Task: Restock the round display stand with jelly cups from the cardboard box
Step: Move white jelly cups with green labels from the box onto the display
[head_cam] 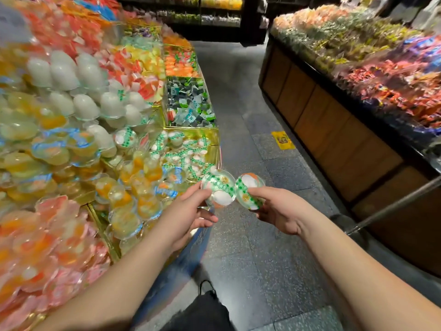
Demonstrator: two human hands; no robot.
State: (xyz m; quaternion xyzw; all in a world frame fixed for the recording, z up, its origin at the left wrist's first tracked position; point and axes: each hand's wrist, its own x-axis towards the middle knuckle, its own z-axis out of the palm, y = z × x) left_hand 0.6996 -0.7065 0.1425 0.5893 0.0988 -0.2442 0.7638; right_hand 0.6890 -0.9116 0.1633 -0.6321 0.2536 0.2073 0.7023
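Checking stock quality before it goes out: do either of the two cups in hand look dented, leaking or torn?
Nothing stands out. The cup in the left hand and the cup in the right hand both show flat, sealed green-patterned lids. No drips or dents are visible, though their undersides are hidden.

Both forearms reach forward, the left hand (188,211) and right hand (278,209) each pinching with curled fingers.

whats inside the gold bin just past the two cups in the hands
The gold bin holds a loose pile of jelly cups with green-and-white lids. Only the top layer shows; whatever lies beneath, and the bin's floor, is covered.
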